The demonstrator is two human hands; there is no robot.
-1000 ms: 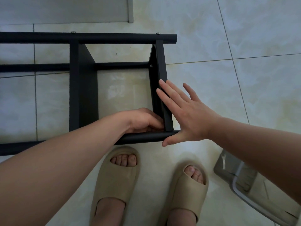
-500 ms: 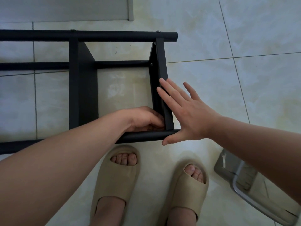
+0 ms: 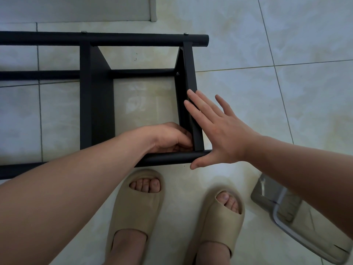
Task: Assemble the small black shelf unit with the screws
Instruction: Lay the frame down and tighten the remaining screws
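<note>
above a pair of beige sandals (image 3: 137, 207), the small black shelf unit (image 3: 97, 104) lies on its side on the tiled floor (image 3: 286, 111); the left hand (image 3: 172, 138) curls into the corner where the near tube (image 3: 168, 158) meets the end panel (image 3: 189, 73), and what it pinches, if anything, is hidden; the right hand (image 3: 223, 136), fingers spread flat, braces that panel from outside; the frame looks stiff, light metal, probably best steadied by its tubes; two screw heads (image 3: 185, 34) show on the far rail (image 3: 114, 40)

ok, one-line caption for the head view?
Right hand flat against the black shelf frame; left hand curled inside its near corner.
</note>
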